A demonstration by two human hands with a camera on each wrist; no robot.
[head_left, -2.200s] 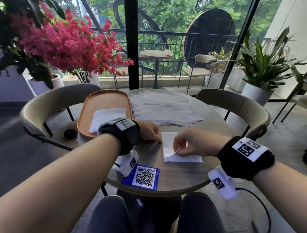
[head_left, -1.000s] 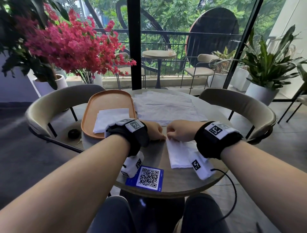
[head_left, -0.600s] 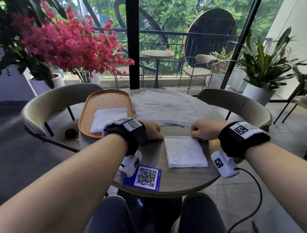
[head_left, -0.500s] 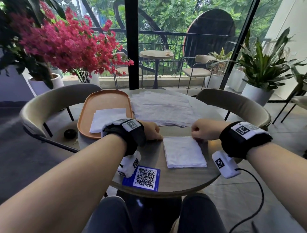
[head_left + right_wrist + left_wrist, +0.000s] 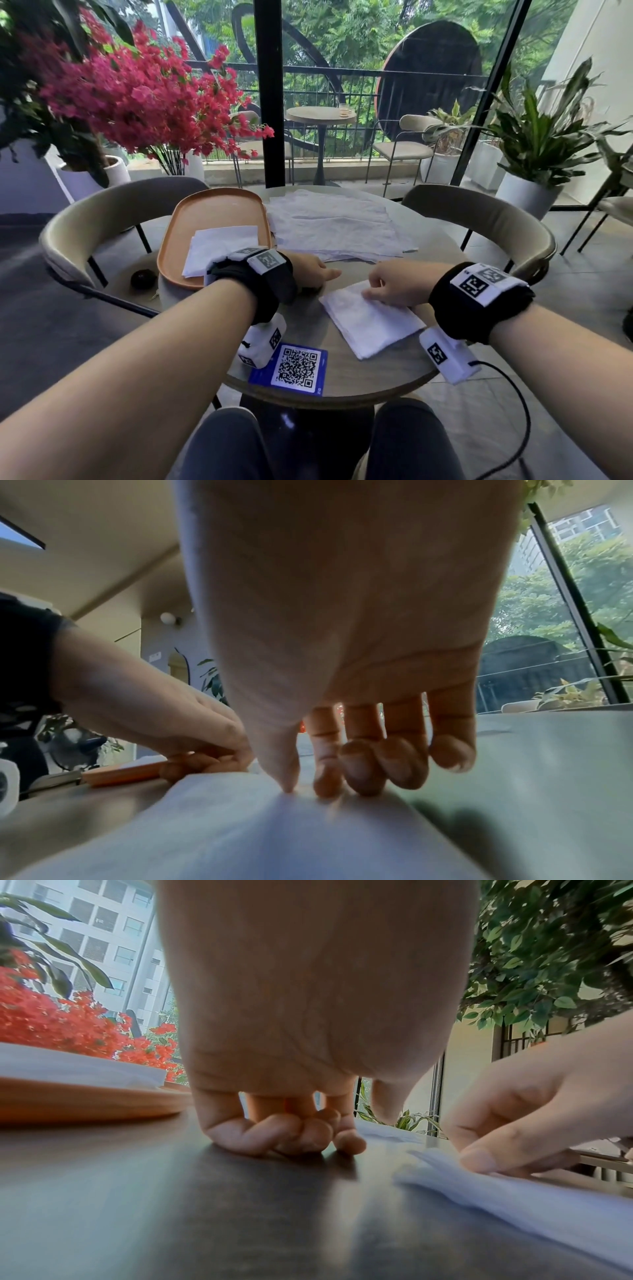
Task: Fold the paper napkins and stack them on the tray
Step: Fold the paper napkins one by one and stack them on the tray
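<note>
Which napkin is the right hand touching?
The folded napkin lying skewed on the table by the right hand, not the one on the tray or the unfolded pile.

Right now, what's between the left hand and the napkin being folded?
Only bare table. The head view shows a small gap between the left hand and the napkin; the right hand presses on the napkin.

Light: bright daylight enters through the glass wall (image 5: 342,102) at 12 o'clock; the room at 9 o'clock lies dim.
Shadows: soft and dark on the table (image 5: 240,1204) under the left hand (image 5: 308,1015).
Glare: a pale sheen on the tabletop at 3 o'clock in the right wrist view.
Blur: the folded napkin (image 5: 257,831) is smeared close up; the right hand (image 5: 342,615) is soft.
Distortion: the window frames bow at the head view's edges.
</note>
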